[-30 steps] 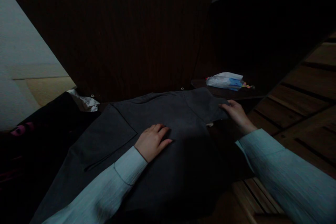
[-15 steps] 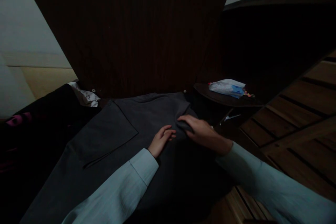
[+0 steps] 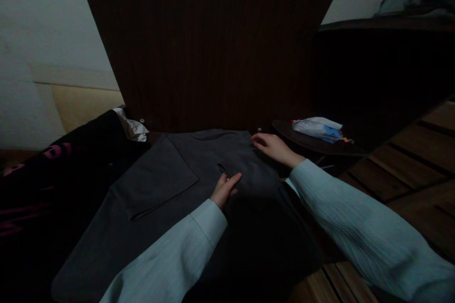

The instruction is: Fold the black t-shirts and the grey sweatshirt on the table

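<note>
A dark grey T-shirt [image 3: 185, 208] lies spread out in front of me, its neck end toward the dark wooden panel. The sleeve on the left is folded inward over the body. The sleeve on the right also lies turned inward, and my left hand [image 3: 226, 189] pinches its edge between thumb and fingers near the middle of the shirt. At the upper right shoulder, my right hand [image 3: 273, 147] has its fingertips closed on the fabric by the fold. Deep shadow hides the lower right part of the shirt.
A dark wooden panel [image 3: 216, 47] rises behind the shirt. Black cloth with pink print [image 3: 57, 151] lies at left, near crumpled white paper [image 3: 137, 129]. On a small shelf [image 3: 302, 137] at right rests a white and blue packet [image 3: 317, 129]. Wooden slats [image 3: 401, 165] lie beyond.
My left hand has taken hold of the sleeve edge, which now lies over the shirt's body. My right hand has moved up to the shoulder. The view has shifted slightly left.
</note>
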A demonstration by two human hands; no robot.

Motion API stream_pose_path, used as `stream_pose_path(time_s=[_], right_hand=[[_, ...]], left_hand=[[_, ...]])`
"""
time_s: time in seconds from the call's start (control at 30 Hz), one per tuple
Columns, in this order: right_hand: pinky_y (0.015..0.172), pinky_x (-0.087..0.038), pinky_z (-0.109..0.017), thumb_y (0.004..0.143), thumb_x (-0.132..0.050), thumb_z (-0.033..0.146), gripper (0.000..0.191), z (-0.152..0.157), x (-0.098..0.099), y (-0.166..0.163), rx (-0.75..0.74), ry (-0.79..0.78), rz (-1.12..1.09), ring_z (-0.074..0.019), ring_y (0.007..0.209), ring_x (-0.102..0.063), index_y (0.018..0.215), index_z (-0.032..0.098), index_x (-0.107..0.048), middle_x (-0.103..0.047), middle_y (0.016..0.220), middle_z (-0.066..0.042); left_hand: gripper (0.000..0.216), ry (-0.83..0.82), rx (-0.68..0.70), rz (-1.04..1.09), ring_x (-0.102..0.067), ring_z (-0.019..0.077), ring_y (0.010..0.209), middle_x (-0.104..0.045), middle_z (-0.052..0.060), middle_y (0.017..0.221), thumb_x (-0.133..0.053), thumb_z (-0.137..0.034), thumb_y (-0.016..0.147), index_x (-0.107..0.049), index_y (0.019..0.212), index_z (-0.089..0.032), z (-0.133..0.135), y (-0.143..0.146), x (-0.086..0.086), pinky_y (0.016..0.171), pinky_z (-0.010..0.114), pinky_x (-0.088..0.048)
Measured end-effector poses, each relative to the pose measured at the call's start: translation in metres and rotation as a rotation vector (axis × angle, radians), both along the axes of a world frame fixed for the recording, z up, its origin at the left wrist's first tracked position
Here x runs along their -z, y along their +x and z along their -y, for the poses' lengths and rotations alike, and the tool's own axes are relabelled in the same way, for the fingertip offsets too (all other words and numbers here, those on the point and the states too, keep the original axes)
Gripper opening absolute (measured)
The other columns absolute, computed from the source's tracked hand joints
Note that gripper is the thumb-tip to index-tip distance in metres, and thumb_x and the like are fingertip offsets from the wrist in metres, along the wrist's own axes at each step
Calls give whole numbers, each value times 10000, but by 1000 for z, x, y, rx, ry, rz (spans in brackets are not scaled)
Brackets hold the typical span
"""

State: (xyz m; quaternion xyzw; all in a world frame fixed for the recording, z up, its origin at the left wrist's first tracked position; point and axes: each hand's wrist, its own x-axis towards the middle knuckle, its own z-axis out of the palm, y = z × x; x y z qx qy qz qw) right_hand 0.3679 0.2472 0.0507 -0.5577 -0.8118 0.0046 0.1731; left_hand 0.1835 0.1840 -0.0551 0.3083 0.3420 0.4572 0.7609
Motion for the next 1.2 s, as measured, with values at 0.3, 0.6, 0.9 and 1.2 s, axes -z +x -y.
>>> stream_pose_path(time_s=[0.3, 0.6, 0.9, 1.2], right_hand=[[888, -397, -430, 781, -410, 105, 365, -76, 15, -17, 39, -146, 419, -250, 1122, -450, 1054, 255, -602, -486, 1249, -70], [791, -442, -387, 788, -377, 155, 358, -94, 8, -2, 292, -286, 545, -270, 1000, -534, 1086, 151, -576, -530, 1128, -165], [881, -399, -307, 780, -479, 302, 246, -114, 9, 12, 66, -443, 433, -217, 1057, -519, 915, 216, -666, -590, 1123, -59], [719, -438, -277, 816, -396, 545, 478, -127, 6, 36, 133, -317, 507, -221, 900, -566, 793, 169, -690, -649, 904, -103]], left_hand=[[384, 75, -2, 63, -582, 261, 975, -690, 59, 874, -573, -117, 485, -629, 864, -132, -4, 4, 10, 865, 354, -434], [383, 48, 114, 51, -593, 222, 931, -668, 63, 939, -627, -193, 565, -593, 944, -156, -5, 4, 3, 831, 331, -433], [268, 77, 144, 46, -590, 182, 860, -648, 64, 939, -607, -331, 647, -595, 846, -151, -10, 5, 8, 715, 262, -430], [231, 39, 150, 17, -597, 174, 801, -652, 52, 867, -528, -261, 663, -576, 850, -134, -9, 6, 6, 717, 276, -429]])
